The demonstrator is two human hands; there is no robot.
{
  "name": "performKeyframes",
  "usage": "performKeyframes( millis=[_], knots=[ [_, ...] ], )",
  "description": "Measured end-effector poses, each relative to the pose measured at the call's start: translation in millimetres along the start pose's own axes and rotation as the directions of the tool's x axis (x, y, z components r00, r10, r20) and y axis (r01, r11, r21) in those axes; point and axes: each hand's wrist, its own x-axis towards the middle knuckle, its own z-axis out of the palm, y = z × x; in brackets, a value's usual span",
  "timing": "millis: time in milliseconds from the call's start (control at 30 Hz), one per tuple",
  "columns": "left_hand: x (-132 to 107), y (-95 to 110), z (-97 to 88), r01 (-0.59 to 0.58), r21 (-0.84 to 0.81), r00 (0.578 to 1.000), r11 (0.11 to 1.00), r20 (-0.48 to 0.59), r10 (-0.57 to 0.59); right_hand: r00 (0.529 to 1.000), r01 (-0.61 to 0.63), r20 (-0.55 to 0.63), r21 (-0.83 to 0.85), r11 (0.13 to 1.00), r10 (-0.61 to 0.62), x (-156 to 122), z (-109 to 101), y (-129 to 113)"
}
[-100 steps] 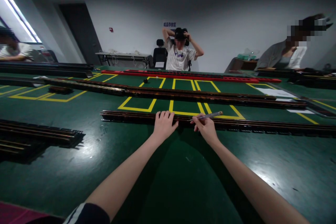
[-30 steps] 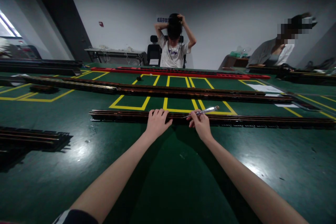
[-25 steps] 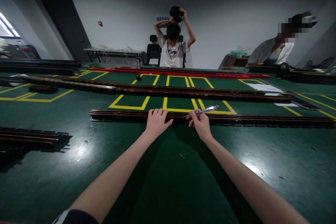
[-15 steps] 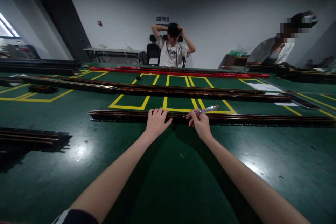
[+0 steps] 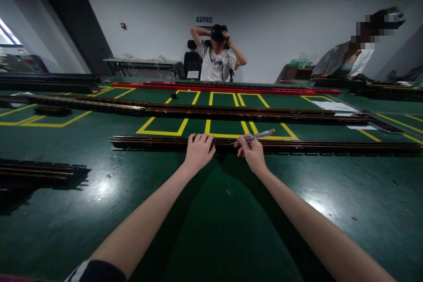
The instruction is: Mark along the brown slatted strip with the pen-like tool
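Observation:
A long dark strip (image 5: pixel 317 146) with thin brownish lines along it lies crosswise on the green table in front of me. My left hand (image 5: pixel 199 152) grips it near the middle, fingers over its top and thumb on the near side. Just to the right, my right hand (image 5: pixel 251 153) holds a small screwdriver (image 5: pixel 262 134) with a clear handle and a coppery end cap. Its thin shaft slants down to the left, and the tip is at the strip between my hands. Whether the tip touches the strip I cannot tell.
More dark strips (image 5: pixel 238 114) lie across the table beyond, over yellow tape rectangles. Another dark bundle (image 5: pixel 39 174) rests at the left. A red long strip (image 5: pixel 297 91) lies at the far edge. One person (image 5: pixel 216 59) sits opposite with raised hands; another person (image 5: pixel 346 61) leans at the right.
My left thumb has drawn in closer to the fingers on the strip. My right hand and the screwdriver stay almost where they were. The view has tilted slightly.

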Motion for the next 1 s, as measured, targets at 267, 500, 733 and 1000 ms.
performKeyframes(
  millis=[267,500,733,1000],
  knots=[
    [-0.8,-0.5,-0.1,0.015,0.015,1.0,1.0,-0.028,-0.014,0.999,0.036,0.011,-0.041,0.999,-0.035,2.4,-1.1,8.5],
    [-1.5,-0.6,-1.5,0.028,0.026,0.999,0.999,-0.029,-0.028,0.997,0.074,0.026,-0.098,0.992,-0.071,1.4,-1.0,5.5],
    [-1.3,-1.5,-0.8,0.041,0.008,0.999,0.999,-0.02,-0.04,0.997,0.082,0.02,-0.101,0.991,-0.081,0.5,0.3,4.3],
    [-1.2,-1.9,-0.8,0.039,-0.011,0.999,0.999,-0.005,-0.039,0.997,0.037,-0.063,-0.079,0.996,-0.042,0.5,-1.3,3.6]
  ],
)
